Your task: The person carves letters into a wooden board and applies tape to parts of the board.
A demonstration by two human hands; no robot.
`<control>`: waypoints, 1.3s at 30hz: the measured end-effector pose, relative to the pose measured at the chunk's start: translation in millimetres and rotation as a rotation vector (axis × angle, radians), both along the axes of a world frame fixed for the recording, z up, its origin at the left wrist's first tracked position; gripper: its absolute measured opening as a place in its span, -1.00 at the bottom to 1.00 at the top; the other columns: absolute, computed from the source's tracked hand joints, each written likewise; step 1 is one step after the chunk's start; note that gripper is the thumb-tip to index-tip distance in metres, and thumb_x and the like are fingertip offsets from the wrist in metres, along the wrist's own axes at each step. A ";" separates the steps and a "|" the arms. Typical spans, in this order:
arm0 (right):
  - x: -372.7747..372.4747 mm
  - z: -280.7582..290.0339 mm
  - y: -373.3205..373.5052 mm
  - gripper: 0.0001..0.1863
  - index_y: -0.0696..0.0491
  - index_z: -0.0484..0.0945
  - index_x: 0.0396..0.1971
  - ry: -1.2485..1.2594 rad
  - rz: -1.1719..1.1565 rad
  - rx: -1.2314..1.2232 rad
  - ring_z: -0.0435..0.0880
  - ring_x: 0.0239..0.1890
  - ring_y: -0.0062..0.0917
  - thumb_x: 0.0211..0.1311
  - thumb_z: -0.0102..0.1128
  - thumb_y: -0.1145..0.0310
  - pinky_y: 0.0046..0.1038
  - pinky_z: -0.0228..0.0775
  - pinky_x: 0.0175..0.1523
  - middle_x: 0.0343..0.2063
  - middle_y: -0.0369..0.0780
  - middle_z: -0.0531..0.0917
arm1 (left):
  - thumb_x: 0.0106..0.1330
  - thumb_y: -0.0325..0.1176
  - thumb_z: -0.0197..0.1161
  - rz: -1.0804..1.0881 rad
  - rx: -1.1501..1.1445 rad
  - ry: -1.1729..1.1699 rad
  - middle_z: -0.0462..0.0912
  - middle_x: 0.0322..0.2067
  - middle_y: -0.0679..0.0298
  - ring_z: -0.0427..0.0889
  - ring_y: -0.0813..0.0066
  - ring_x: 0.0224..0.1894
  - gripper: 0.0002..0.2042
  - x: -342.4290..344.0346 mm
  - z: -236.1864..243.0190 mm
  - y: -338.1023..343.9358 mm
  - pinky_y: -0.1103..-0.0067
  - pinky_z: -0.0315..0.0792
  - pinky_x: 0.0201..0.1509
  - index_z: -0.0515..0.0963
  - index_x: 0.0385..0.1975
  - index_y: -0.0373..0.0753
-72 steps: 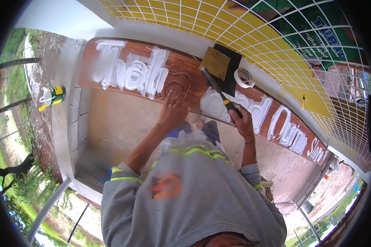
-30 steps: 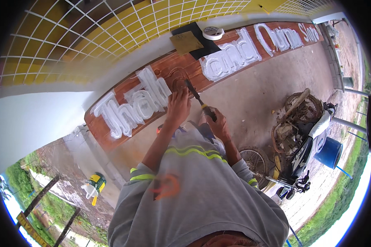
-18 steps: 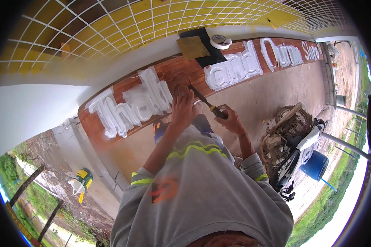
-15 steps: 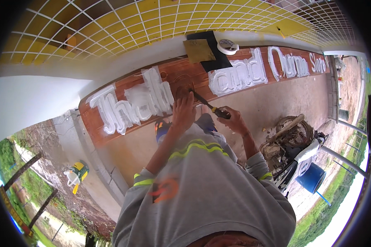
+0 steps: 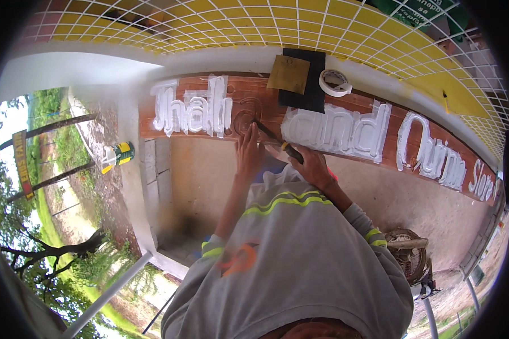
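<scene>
Carved wooden board [image 5: 269,110] spans 10 to 2 o'clock, white-coated lettering [image 5: 345,133] flanking a bare carved curl [image 5: 244,116]. Right grip [image 5: 315,168] closed round the hand tool [image 5: 270,131], blade toward 10; left grip [image 5: 249,155] has fingertips by the tip — can't tell if they pinch it. I'd keep the blade low, strokes short, fingertips clear. Dark sheet [image 5: 302,102], tan sheet [image 5: 288,73], tape roll [image 5: 325,86] around 1 — mesh [image 5: 277,22] at 12, can [image 5: 124,152] at 9, muddy wheel [image 5: 410,263] at 4.

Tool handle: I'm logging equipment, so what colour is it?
The tool handle is black and yellow, best seen in the head view.
</scene>
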State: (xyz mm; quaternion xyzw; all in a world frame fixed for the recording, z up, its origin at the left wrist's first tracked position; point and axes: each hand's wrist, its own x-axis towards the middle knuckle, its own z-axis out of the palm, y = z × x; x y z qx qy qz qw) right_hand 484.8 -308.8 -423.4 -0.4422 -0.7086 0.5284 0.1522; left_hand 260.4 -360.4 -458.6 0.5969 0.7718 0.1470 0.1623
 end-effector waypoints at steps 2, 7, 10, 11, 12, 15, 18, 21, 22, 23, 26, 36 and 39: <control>4.6 -1.2 2.0 -0.47 0.19 0.49 0.15 0.014 0.040 -0.051 0.58 0.09 -0.02 0.27 0.25 0.19 -0.18 0.41 0.17 0.05 0.08 0.61 | 0.28 -0.38 0.24 0.038 -0.002 0.029 0.46 0.27 0.11 0.42 0.00 0.23 -0.35 4.6 1.7 -2.9 0.18 0.27 0.28 0.24 0.41 -0.22; 17.7 -36.9 -3.4 -0.50 0.19 0.51 0.11 0.103 0.014 0.045 0.59 0.07 -0.03 0.26 0.25 0.20 -0.17 0.41 0.16 -0.02 0.07 0.63 | 0.29 -0.41 0.23 0.057 -0.085 0.071 0.52 0.23 0.20 0.47 0.09 0.16 -0.38 15.8 8.2 3.3 0.20 0.31 0.22 0.29 0.39 -0.18; 20.5 -46.3 -3.9 -0.50 0.19 0.51 0.11 0.118 0.003 0.074 0.59 0.05 -0.03 0.26 0.25 0.21 -0.17 0.41 0.16 -0.06 0.06 0.64 | 0.30 -0.40 0.23 0.084 -0.130 0.075 0.55 0.20 0.21 0.49 0.10 0.14 -0.40 17.1 9.1 6.0 0.20 0.31 0.22 0.31 0.39 -0.15; 20.3 -49.1 -4.0 -0.50 0.19 0.51 0.11 0.122 0.002 0.072 0.59 0.05 -0.03 0.26 0.25 0.21 -0.17 0.41 0.16 -0.06 0.06 0.64 | 0.30 -0.40 0.23 0.084 -0.132 0.079 0.55 0.20 0.21 0.49 0.10 0.14 -0.40 17.4 9.6 6.4 0.20 0.31 0.22 0.31 0.39 -0.15; 20.0 -50.4 -3.7 -0.51 0.18 0.51 0.11 0.124 0.014 0.061 0.59 0.04 -0.02 0.26 0.25 0.21 -0.16 0.41 0.15 -0.06 0.06 0.64 | 0.31 -0.40 0.22 0.083 -0.109 0.091 0.56 0.18 0.22 0.50 0.10 0.13 -0.41 18.2 9.2 6.4 0.20 0.31 0.21 0.31 0.39 -0.14; 20.2 -51.9 -2.9 -0.51 0.18 0.50 0.12 0.128 0.025 0.078 0.59 0.02 -0.02 0.27 0.25 0.21 -0.16 0.42 0.14 -0.06 0.06 0.63 | 0.30 -0.40 0.20 0.100 -0.110 0.089 0.59 0.15 0.20 0.50 0.08 0.14 -0.42 16.2 9.5 10.7 0.18 0.32 0.17 0.33 0.38 -0.14; 21.2 -51.3 -6.3 -0.51 0.18 0.50 0.12 0.164 0.003 0.094 0.60 0.01 -0.02 0.28 0.24 0.21 -0.15 0.42 0.14 -0.06 0.06 0.63 | 0.30 -0.41 0.19 0.129 -0.118 0.069 0.62 0.09 0.16 0.51 0.06 0.14 -0.44 19.3 12.5 15.0 0.16 0.34 0.12 0.35 0.35 -0.17; 19.3 -55.7 -4.0 -0.50 0.19 0.49 0.13 0.204 -0.007 0.066 0.59 0.02 -0.02 0.30 0.23 0.20 -0.16 0.42 0.14 -0.05 0.06 0.62 | 0.31 -0.41 0.18 0.137 -0.099 0.079 0.64 0.03 0.16 0.52 0.07 0.10 -0.45 19.0 13.0 16.7 0.15 0.34 0.09 0.35 0.35 -0.18; 18.2 -56.5 -3.1 -0.50 0.19 0.48 0.14 0.206 0.007 0.053 0.59 0.03 -0.03 0.31 0.22 0.20 -0.16 0.41 0.15 -0.04 0.06 0.62 | 0.31 -0.41 0.17 0.135 -0.092 0.089 0.64 0.02 0.16 0.53 0.08 0.09 -0.45 17.6 11.3 15.3 0.15 0.34 0.08 0.35 0.35 -0.18; 17.5 -57.0 -2.9 -0.50 0.19 0.48 0.14 0.206 0.014 0.052 0.59 0.03 -0.03 0.31 0.22 0.20 -0.16 0.41 0.15 -0.04 0.06 0.62 | 0.31 -0.41 0.17 0.142 -0.092 0.089 0.64 0.02 0.16 0.53 0.08 0.09 -0.45 16.7 9.5 14.0 0.15 0.34 0.08 0.35 0.35 -0.18; 14.3 -56.9 -1.4 -0.52 0.26 0.49 0.11 0.177 0.048 0.054 0.57 0.11 -0.01 0.33 0.22 0.25 -0.21 0.39 0.22 0.01 0.10 0.61 | 0.32 -0.40 0.16 0.127 -0.076 0.120 0.64 0.03 0.16 0.53 0.07 0.10 -0.46 12.3 6.9 13.2 0.13 0.34 0.08 0.35 0.35 -0.18; 1.8 -50.7 8.1 -0.52 0.26 0.50 0.10 0.136 0.038 0.000 0.59 0.09 -0.03 0.29 0.26 0.26 -0.22 0.41 0.21 0.01 0.09 0.62 | 0.31 -0.39 0.17 0.128 -0.150 0.130 0.64 0.04 0.09 0.52 0.02 0.14 -0.49 9.5 11.9 19.3 0.13 0.37 0.12 0.40 0.31 -0.19; 2.8 -53.9 5.8 -0.51 0.22 0.50 0.10 0.183 0.012 0.023 0.60 0.05 -0.03 0.28 0.27 0.23 -0.19 0.43 0.15 -0.04 0.07 0.63 | 0.30 -0.38 0.19 0.108 -0.114 0.131 0.64 0.04 0.08 0.51 0.00 0.16 -0.48 8.2 11.2 19.9 0.12 0.37 0.12 0.40 0.31 -0.19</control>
